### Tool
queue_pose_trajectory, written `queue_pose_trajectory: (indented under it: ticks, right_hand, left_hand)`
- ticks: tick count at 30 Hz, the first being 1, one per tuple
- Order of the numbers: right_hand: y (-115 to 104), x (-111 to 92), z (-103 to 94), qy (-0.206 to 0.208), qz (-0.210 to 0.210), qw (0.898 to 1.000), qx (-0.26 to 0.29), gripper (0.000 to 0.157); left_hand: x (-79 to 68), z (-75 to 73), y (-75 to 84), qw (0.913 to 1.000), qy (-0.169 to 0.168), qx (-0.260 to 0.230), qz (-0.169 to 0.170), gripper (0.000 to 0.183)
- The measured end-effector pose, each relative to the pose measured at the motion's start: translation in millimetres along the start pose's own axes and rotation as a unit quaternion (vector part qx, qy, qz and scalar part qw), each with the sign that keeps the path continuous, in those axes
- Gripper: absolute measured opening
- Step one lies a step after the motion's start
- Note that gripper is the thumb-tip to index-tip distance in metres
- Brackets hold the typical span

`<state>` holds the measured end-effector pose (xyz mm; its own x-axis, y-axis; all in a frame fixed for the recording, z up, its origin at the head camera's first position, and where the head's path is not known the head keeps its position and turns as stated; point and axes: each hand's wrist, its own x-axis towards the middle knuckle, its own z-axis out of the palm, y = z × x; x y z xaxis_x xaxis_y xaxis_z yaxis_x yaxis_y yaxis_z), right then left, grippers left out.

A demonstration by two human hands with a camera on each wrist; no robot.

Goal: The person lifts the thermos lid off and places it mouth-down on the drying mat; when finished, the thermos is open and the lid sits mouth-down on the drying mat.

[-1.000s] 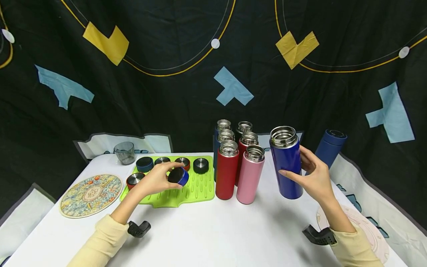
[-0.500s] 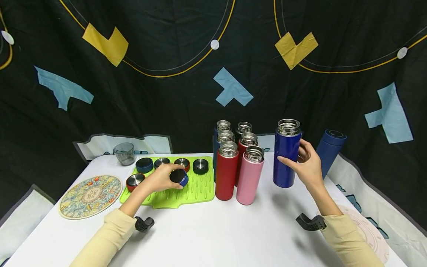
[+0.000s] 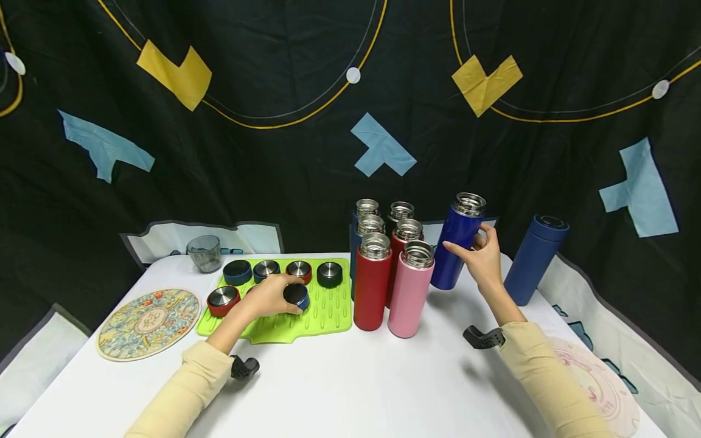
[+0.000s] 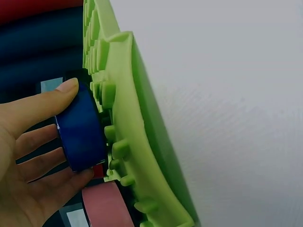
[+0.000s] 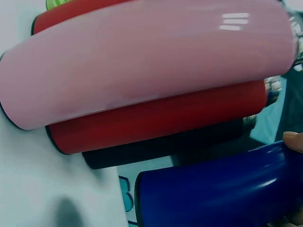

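Observation:
My left hand (image 3: 267, 297) pinches a blue lid (image 3: 297, 296) between thumb and fingers, low over the green drying mat (image 3: 330, 309). In the left wrist view the lid's blue side (image 4: 81, 127) is right at the mat's raised bumps, with a pink lid (image 4: 108, 204) beside it. My right hand (image 3: 482, 260) grips a lidless blue vacuum flask (image 3: 454, 243) by its side, slightly tilted, to the right of the other flasks. In the right wrist view the flask's base hangs near the table's back edge.
Open flasks, among them a red one (image 3: 372, 292) and a pink one (image 3: 411, 298), stand in two rows mid-table. A capped navy flask (image 3: 535, 261) stands at right. Several lids, a glass (image 3: 205, 252) and a patterned round mat (image 3: 148, 324) lie left.
My right hand has carried the blue flask back and left, closer to the group. My left hand has lowered the blue lid to the mat and turned it level.

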<state>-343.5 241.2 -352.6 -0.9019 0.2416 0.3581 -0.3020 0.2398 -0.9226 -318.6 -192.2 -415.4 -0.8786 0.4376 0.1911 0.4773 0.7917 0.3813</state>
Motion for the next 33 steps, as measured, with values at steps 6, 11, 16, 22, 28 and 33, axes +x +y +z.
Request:
queue_pose_trajectory:
  ticks: [6, 11, 16, 22, 28, 33]
  right_hand:
    - [17, 13, 18.1, -0.005, 0.023, 0.999, 0.021, 0.084]
    - [30, 21, 31.3, -0.002, 0.03, 0.999, 0.018, 0.081]
    - [41, 26, 41.1, -0.001, 0.025, 1.0, 0.017, 0.078]
    - [50, 29, 48.4, 0.004, 0.018, 1.0, 0.012, 0.077]
    - [56, 28, 53.0, -0.005, 0.007, 1.0, -0.007, 0.072]
    - [58, 29, 54.3, -0.024, -0.004, 1.0, -0.012, 0.07]
  left_hand:
    - [1.4, 1.0, 0.5, 1.0, -0.006, 0.002, -0.002, 0.061]
    - [2.5, 3.2, 0.0, 0.9999, -0.008, 0.007, -0.005, 0.06]
    - [3.8, 5.2, 1.6, 0.9999, -0.012, 0.009, -0.002, 0.06]
    - [3.5, 6.3, 2.8, 0.9998, -0.012, 0.013, -0.001, 0.061]
    - [-0.3, 4.9, 6.2, 0.9999, 0.006, 0.013, 0.0, 0.067]
    - [-7.3, 1.3, 12.2, 0.999, 0.039, 0.013, -0.015, 0.067]
